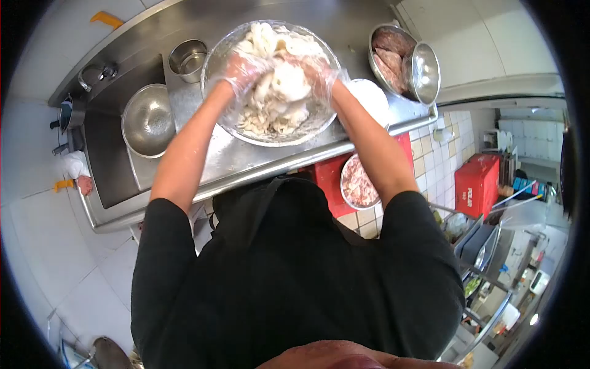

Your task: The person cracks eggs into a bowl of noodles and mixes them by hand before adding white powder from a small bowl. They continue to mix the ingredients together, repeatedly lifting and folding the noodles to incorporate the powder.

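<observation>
Both my hands wear clear plastic gloves and are inside a large metal bowl (212, 104) on the steel counter. The bowl holds a heap of soft, whitish, flour-dusted strips and chunks (289, 83), piled high in the middle. My left hand (244, 69) is at the heap's left side, its fingers curled into the pieces. On the opposite side, my right hand (316, 75) closes round the upper part of the heap. Fingertips of both hands are partly buried among the pieces, whose kind I cannot tell.
Left of the bowl are a metal pot (188, 58), a wide metal bowl (149, 120) and a sink (107, 147). To the right, a white round container (369, 101) stands near bowls of meat (393, 55). Below the counter edge, a meat-filled bowl (359, 184) rests on a red crate (329, 178).
</observation>
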The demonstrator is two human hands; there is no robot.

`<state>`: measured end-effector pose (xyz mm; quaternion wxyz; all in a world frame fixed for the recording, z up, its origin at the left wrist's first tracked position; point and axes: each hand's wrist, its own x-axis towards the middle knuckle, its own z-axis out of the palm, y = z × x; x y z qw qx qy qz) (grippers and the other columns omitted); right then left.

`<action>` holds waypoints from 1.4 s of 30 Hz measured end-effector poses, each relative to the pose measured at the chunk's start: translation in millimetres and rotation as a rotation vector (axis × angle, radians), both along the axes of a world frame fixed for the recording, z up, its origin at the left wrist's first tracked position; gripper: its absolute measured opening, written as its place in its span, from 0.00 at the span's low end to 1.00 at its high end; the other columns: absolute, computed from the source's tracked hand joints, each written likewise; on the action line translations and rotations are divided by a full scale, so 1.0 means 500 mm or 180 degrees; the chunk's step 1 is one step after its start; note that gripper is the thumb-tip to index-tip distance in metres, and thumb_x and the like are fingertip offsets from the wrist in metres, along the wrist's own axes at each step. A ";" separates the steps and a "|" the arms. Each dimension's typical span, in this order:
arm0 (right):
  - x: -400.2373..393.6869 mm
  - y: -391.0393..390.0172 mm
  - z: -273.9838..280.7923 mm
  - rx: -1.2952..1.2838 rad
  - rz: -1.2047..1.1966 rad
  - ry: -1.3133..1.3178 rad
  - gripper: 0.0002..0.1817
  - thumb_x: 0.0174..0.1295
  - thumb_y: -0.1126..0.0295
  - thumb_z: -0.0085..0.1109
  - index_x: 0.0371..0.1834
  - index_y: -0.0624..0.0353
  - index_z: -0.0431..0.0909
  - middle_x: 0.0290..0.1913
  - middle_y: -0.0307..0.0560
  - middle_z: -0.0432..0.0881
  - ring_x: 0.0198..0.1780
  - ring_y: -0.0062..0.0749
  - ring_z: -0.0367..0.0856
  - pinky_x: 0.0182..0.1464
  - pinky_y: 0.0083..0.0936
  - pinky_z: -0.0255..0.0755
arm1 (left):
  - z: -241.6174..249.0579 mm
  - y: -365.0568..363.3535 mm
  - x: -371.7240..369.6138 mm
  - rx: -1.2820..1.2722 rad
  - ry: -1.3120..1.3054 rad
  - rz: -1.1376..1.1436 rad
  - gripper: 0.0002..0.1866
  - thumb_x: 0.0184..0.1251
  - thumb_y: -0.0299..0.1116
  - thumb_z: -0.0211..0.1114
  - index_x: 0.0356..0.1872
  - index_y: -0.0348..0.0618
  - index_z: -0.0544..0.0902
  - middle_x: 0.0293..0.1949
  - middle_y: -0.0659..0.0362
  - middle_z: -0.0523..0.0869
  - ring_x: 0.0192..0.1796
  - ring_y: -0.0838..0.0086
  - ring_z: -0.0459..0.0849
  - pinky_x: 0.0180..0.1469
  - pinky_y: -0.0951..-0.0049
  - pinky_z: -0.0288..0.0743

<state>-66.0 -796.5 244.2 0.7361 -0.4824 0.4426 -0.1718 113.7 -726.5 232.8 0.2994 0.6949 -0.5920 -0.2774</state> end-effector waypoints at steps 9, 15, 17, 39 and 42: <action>-0.109 0.041 0.006 -0.2968 0.4228 0.2541 0.20 0.58 0.62 0.48 0.55 0.43 0.67 0.50 0.46 0.74 0.44 0.39 0.77 0.44 0.41 0.72 | -0.059 0.068 0.028 0.1538 -0.2731 -0.2361 0.27 0.57 0.53 0.48 0.49 0.45 0.76 0.48 0.49 0.78 0.51 0.58 0.75 0.54 0.66 0.67; -0.066 0.094 -0.167 -0.3177 0.4221 0.2828 0.19 0.59 0.60 0.42 0.55 0.34 0.67 0.55 0.45 0.71 0.49 0.43 0.74 0.48 0.47 0.68 | -0.103 0.033 0.021 0.1907 -0.1644 -0.1722 0.20 0.54 0.46 0.51 0.35 0.39 0.81 0.39 0.47 0.81 0.43 0.56 0.79 0.46 0.65 0.71; -0.041 0.101 -0.235 -0.3209 0.3909 0.2787 0.19 0.59 0.60 0.39 0.55 0.31 0.67 0.56 0.44 0.70 0.50 0.44 0.74 0.50 0.49 0.66 | -0.134 0.006 0.044 0.1873 -0.1282 -0.1795 0.24 0.52 0.50 0.54 0.41 0.39 0.79 0.42 0.45 0.80 0.45 0.57 0.78 0.48 0.67 0.70; -0.022 0.017 0.013 -0.3547 0.3372 0.1682 0.18 0.55 0.59 0.48 0.47 0.53 0.75 0.45 0.48 0.78 0.47 0.44 0.75 0.49 0.36 0.67 | 0.091 0.080 0.016 0.0729 -0.2078 -0.1827 0.25 0.48 0.51 0.62 0.37 0.36 0.79 0.36 0.47 0.81 0.40 0.62 0.79 0.43 0.64 0.71; -0.040 0.049 -0.011 -0.3563 0.3767 0.1974 0.18 0.55 0.60 0.46 0.47 0.53 0.75 0.45 0.47 0.79 0.48 0.45 0.75 0.49 0.38 0.67 | -0.017 0.126 0.011 0.1119 -0.3250 -0.2100 0.25 0.50 0.53 0.55 0.39 0.42 0.81 0.37 0.48 0.82 0.42 0.59 0.80 0.45 0.65 0.71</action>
